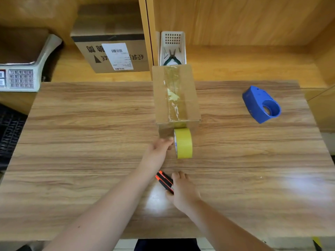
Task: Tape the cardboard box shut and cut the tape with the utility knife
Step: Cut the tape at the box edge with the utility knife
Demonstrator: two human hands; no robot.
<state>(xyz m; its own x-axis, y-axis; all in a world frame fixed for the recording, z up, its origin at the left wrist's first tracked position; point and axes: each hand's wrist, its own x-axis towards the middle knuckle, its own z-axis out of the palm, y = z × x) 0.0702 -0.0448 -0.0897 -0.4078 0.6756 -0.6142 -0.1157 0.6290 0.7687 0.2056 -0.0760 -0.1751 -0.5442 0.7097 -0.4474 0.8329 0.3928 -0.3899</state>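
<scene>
A small cardboard box stands on the wooden table at centre, with clear tape running along its top seam and down its near face. The yellow tape roll hangs from that strip just in front of the box. My left hand holds the roll by its left side, fingers at its core. Nearer to me lies an orange and black utility knife. My right hand rests on the knife's handle end, fingers curled over it. Whether the knife is lifted off the table I cannot tell.
A blue tape dispenser lies at the right of the table. Behind the table stand a larger labelled cardboard box, a white basket holding pliers, and a weighing scale at far left.
</scene>
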